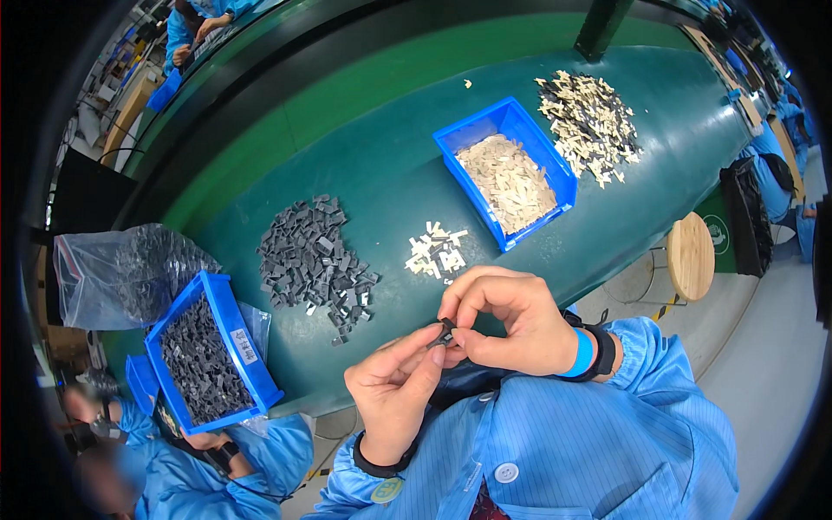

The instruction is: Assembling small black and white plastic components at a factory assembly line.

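A small dark grey plastic part (445,333) is held in front of my chest, just past the near edge of the green table. My left hand (394,390) pinches it between thumb and fingertips. From the other side my right hand (513,322) closes thumb and index finger on the same part; whether a second small piece sits between those fingertips is hidden. Beyond my hands lies a small heap of cream-coloured strips (436,251). To its left spreads a larger pile of loose dark grey plastic parts (312,256).
A blue bin (565,184) holds many pale strips, with a mixed black-and-cream pile (591,121) beyond it. At left stand a blue bin (245,347) of dark parts and a clear plastic bag (95,273). A co-worker's arm (260,464) is near that bin. A wooden stool (691,257) stands right.
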Motion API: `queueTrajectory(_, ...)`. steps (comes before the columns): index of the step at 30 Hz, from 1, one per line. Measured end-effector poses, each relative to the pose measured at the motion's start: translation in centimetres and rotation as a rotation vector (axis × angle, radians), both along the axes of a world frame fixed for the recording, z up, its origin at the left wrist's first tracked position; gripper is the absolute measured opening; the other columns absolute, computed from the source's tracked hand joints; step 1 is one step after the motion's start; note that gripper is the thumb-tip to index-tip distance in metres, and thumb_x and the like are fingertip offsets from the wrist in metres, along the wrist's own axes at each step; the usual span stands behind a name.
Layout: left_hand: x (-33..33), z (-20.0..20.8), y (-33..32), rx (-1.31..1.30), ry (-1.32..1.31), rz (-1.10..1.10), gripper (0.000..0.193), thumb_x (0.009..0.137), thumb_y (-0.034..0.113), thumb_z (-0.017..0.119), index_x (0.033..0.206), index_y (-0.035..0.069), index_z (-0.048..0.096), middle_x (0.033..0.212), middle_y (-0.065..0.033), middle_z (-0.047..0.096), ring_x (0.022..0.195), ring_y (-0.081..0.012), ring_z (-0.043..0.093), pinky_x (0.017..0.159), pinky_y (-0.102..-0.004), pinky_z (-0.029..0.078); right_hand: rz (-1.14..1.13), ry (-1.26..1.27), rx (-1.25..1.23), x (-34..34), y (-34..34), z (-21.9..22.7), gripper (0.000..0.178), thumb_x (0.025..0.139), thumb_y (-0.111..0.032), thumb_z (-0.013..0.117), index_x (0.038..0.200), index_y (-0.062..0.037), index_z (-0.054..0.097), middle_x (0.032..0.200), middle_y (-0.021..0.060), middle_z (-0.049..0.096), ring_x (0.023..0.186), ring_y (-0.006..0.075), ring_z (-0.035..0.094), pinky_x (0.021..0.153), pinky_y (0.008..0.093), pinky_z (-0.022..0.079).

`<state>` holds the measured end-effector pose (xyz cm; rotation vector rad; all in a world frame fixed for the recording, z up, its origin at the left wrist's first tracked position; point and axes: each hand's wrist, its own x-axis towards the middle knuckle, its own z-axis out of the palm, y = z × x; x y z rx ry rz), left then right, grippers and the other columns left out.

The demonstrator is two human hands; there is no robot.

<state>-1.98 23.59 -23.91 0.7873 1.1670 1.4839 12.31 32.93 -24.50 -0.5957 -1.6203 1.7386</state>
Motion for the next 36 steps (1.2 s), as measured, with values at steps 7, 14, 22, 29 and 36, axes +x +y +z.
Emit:
queueTrajectory(7,0.06,0.06,-0.05,0.006,-0.011,0.003,0.023,0.08,-0.01,0.055,0.103,-0.007,0.06,0.094,-0.017,0.063,0.082,-0.0224,0.064,0.074,-0.0293,0.054,0.026,0.039,-0.042,-0.13,0.02,-0.07,0.008,0.072,0.006,0.059,0.076,0.0008,0.054,0.097,0.0123,0.054,0.086,0.0146,0.055,0.077,0.0282,0.047)
queueTrajectory(14,0.13,-0.02,0.07,0.003,-0.037,0.005,0.022,0.081,-0.009,0.055,0.103,-0.007,0.059,0.094,-0.0183,0.063,0.082,-0.0226,0.065,0.074,-0.0298,0.054,0.021,0.113,-0.132,-0.22,-0.1,-0.14,0.008,0.072,0.006,0.059,0.077,0.0003,0.054,0.097,0.0125,0.054,0.087,0.014,0.055,0.078,0.0286,0.046)
queueTrajectory(22,0.54,0.32,0.39,-0.064,-0.094,0.065,0.019,0.08,-0.002,0.059,0.098,-0.007,0.061,0.087,-0.017,0.065,0.074,-0.0204,0.065,0.065,-0.0314,0.056,0.012,0.109,-0.169,-0.3,-0.07,-0.19,0.012,0.07,0.003,0.065,0.075,-0.0006,0.054,0.092,0.0084,0.055,0.087,0.0121,0.055,0.077,0.0251,0.046)
queueTrajectory(29,0.8,0.05,0.51,-0.046,-0.091,0.086,0.017,0.08,-0.003,0.057,0.096,-0.007,0.061,0.086,-0.0169,0.065,0.072,-0.0203,0.065,0.065,-0.0318,0.056,0.036,0.079,-0.119,-0.26,0.04,-0.45,0.011,0.073,0.005,0.061,0.075,-0.0004,0.052,0.096,0.0119,0.054,0.085,0.0135,0.054,0.076,0.0275,0.045)
queueTrajectory(36,0.79,-0.55,0.77,0.022,-0.099,0.14,0.013,0.079,-0.003,0.056,0.091,-0.006,0.06,0.083,-0.0136,0.064,0.073,-0.0171,0.062,0.068,-0.0272,0.05,-0.03,-0.048,0.213,-0.82,0.69,-0.13,0.016,0.07,-0.001,0.066,0.074,-0.0026,0.05,0.083,0.0094,0.058,0.075,0.0153,0.056,0.069,0.0265,0.045)
